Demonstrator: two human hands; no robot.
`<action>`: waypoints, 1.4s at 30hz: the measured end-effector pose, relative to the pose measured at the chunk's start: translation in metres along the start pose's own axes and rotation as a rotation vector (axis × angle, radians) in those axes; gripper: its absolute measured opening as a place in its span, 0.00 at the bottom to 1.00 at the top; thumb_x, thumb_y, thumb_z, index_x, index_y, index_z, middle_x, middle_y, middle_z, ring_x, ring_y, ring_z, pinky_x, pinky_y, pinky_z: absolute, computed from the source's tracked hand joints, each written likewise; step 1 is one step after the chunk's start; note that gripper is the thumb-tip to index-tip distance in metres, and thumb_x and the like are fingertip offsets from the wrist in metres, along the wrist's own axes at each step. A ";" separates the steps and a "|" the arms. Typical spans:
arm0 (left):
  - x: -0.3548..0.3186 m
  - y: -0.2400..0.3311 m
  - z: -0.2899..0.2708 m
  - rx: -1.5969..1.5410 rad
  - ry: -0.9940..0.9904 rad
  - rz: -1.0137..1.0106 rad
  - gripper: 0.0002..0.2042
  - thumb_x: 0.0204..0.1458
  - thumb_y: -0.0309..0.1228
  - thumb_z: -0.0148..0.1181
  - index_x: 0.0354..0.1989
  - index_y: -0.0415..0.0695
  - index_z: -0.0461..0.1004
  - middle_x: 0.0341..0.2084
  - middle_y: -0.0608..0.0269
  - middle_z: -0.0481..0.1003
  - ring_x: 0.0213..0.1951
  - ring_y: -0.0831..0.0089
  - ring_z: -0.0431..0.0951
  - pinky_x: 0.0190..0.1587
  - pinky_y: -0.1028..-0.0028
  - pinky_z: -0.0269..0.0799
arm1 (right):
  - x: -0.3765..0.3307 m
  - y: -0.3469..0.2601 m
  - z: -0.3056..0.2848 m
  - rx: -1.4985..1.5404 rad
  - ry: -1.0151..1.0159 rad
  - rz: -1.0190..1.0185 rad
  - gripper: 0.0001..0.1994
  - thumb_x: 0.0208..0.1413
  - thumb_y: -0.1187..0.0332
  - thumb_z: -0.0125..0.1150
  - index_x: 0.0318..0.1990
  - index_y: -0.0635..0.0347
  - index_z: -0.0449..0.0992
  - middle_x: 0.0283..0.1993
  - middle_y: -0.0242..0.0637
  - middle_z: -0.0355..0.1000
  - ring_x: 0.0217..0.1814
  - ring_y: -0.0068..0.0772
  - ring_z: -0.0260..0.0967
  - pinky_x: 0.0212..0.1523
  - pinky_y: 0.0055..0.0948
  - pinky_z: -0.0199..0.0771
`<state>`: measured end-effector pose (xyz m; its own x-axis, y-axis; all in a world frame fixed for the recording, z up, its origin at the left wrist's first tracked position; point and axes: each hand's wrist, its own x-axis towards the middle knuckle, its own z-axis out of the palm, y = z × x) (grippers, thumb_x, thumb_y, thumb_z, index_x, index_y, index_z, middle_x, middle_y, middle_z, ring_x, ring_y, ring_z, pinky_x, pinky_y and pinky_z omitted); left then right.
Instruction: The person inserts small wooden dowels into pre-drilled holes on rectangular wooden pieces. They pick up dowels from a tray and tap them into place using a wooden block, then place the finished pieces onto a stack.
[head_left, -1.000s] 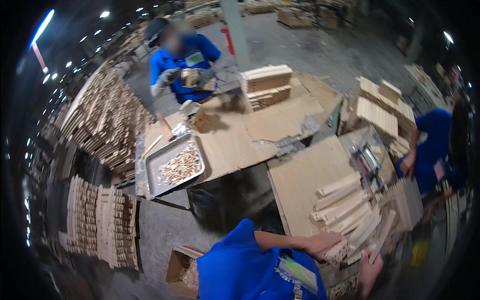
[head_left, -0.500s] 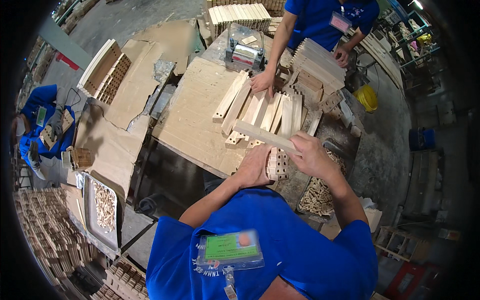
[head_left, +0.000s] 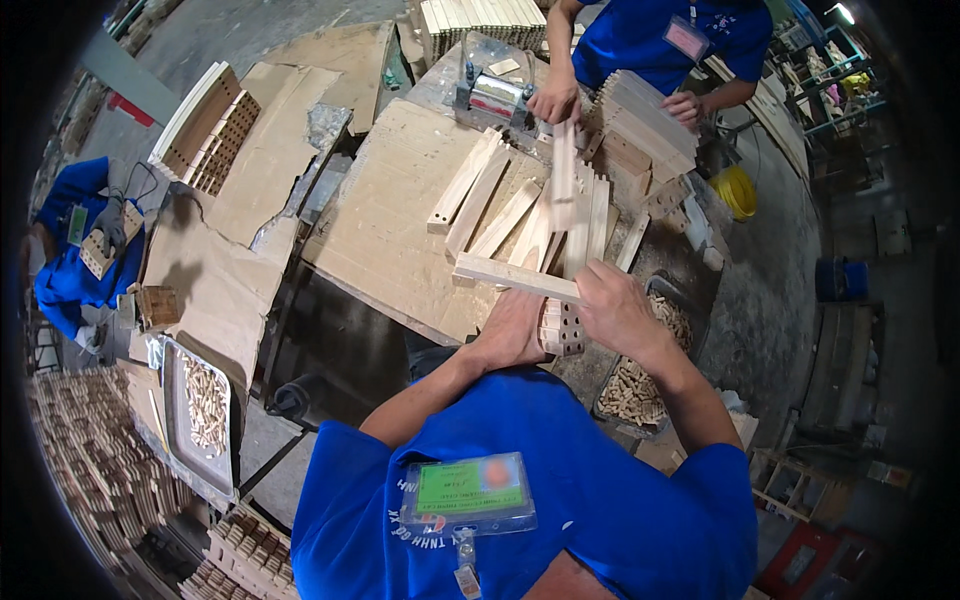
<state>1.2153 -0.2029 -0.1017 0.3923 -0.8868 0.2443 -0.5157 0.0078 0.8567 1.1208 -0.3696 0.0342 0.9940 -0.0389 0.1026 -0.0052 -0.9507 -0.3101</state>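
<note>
My right hand (head_left: 615, 308) is closed round one end of a pale wooden bar (head_left: 515, 277), which points left over the loose wooden pieces. Below it, my left hand (head_left: 512, 328) grips a bundle of wooden blocks (head_left: 562, 329) with rows of round holes in their ends. The left fingertips are hidden behind the bar and blocks. Just beyond lie several loose wooden bars (head_left: 475, 205), some with drilled ends. Across the table a co-worker's hand (head_left: 556, 100) holds another wooden bar (head_left: 564, 170), smeared by motion.
A tray of wooden dowels (head_left: 634, 392) sits right of my hands. A roller device (head_left: 495, 98) and a stack of wooden slats (head_left: 645, 125) stand at the far side. Leftward, another cardboard-topped table (head_left: 225, 270) bears a metal dowel tray (head_left: 232, 440); another person works beyond it.
The co-worker's hand has drawn back from the loose pieces, lifting a wooden bar. The bar in my right hand has dropped slightly and turned closer to level. My left hand has barely moved.
</note>
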 end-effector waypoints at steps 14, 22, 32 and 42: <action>0.001 0.002 0.002 -0.003 0.060 0.035 0.36 0.41 0.38 0.76 0.60 0.43 0.68 0.49 0.41 0.73 0.54 0.38 0.72 0.56 0.49 0.68 | -0.002 0.006 -0.004 0.020 -0.030 0.032 0.08 0.52 0.75 0.66 0.35 0.66 0.72 0.35 0.49 0.70 0.38 0.58 0.74 0.38 0.51 0.76; 0.000 0.008 -0.003 -0.008 -0.001 -0.064 0.36 0.43 0.37 0.75 0.62 0.40 0.67 0.52 0.39 0.71 0.58 0.38 0.71 0.61 0.48 0.67 | 0.003 -0.007 0.006 -0.102 0.037 0.005 0.07 0.48 0.77 0.65 0.33 0.62 0.72 0.34 0.47 0.69 0.37 0.55 0.74 0.38 0.51 0.77; -0.001 0.006 -0.006 -0.036 0.074 -0.030 0.41 0.40 0.37 0.77 0.65 0.43 0.64 0.50 0.44 0.72 0.54 0.42 0.73 0.59 0.50 0.69 | 0.001 -0.007 0.009 0.014 0.099 0.111 0.10 0.54 0.73 0.71 0.34 0.65 0.73 0.34 0.49 0.70 0.37 0.58 0.74 0.37 0.50 0.75; -0.006 0.007 -0.009 -0.041 0.050 -0.061 0.46 0.37 0.37 0.80 0.68 0.44 0.62 0.52 0.45 0.72 0.56 0.43 0.72 0.60 0.51 0.68 | 0.001 -0.002 -0.003 0.229 0.078 0.119 0.09 0.56 0.73 0.72 0.40 0.67 0.78 0.38 0.49 0.74 0.37 0.58 0.76 0.38 0.46 0.75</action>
<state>1.2159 -0.1934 -0.0927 0.4598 -0.8623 0.2124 -0.4586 -0.0258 0.8883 1.1210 -0.3683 0.0375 0.9763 -0.1787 0.1225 -0.0880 -0.8438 -0.5294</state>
